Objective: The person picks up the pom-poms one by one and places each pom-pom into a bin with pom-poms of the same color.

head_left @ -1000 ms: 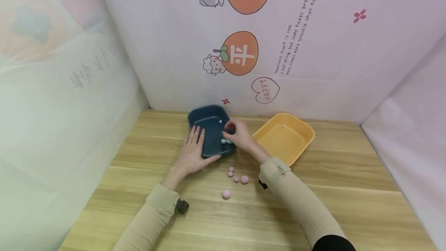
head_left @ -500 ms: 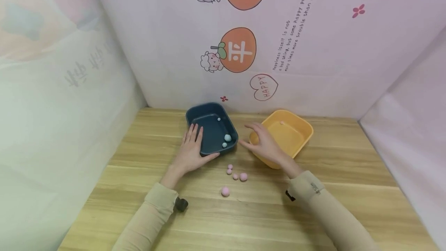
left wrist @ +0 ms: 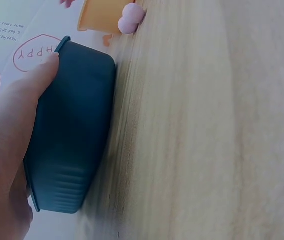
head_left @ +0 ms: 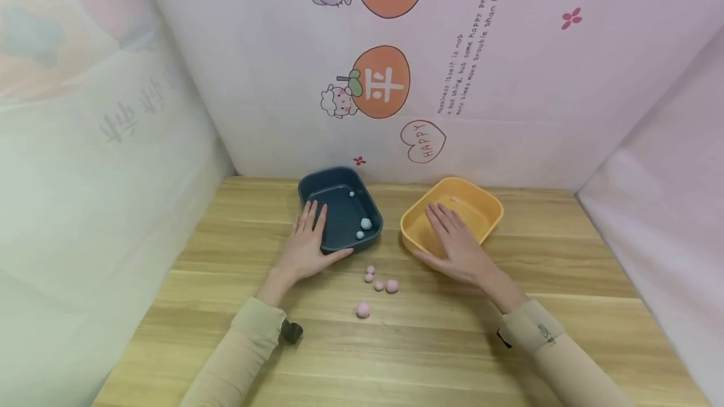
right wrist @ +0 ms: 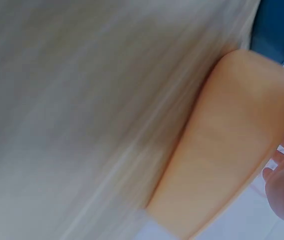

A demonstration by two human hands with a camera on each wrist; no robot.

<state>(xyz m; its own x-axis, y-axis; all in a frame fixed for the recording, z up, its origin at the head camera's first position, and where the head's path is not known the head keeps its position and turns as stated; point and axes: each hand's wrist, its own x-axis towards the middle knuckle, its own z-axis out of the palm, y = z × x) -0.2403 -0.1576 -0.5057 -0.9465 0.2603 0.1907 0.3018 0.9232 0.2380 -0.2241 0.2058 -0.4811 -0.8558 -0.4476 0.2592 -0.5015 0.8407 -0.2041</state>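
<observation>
My left hand (head_left: 304, 249) rests on the near left rim of the dark blue tray (head_left: 337, 213), fingers straight and spread, thumb (left wrist: 41, 75) along the rim. Two pale blue balls (head_left: 366, 224) lie at the tray's right end and a smaller one (head_left: 352, 194) farther back. Over the near edge of the yellow tray (head_left: 477, 222) is my right hand (head_left: 462, 253), its fingers extended and nothing held. Inside that tray sits a small pink ball (head_left: 454, 198). Several pink balls (head_left: 392, 286) of differing sizes lie on the wooden table in front of the trays.
A white printed cloth (head_left: 486, 149) hangs right behind the trays, with more cloth (head_left: 141, 193) walling the left and right sides. A larger pink ball (head_left: 363, 310) sits nearest the front on the table (head_left: 407, 363). A gap separates the two trays.
My right hand has moved right from inside the blue tray to over the yellow one, its fingers straightening. My left hand stays at the blue tray's rim.
</observation>
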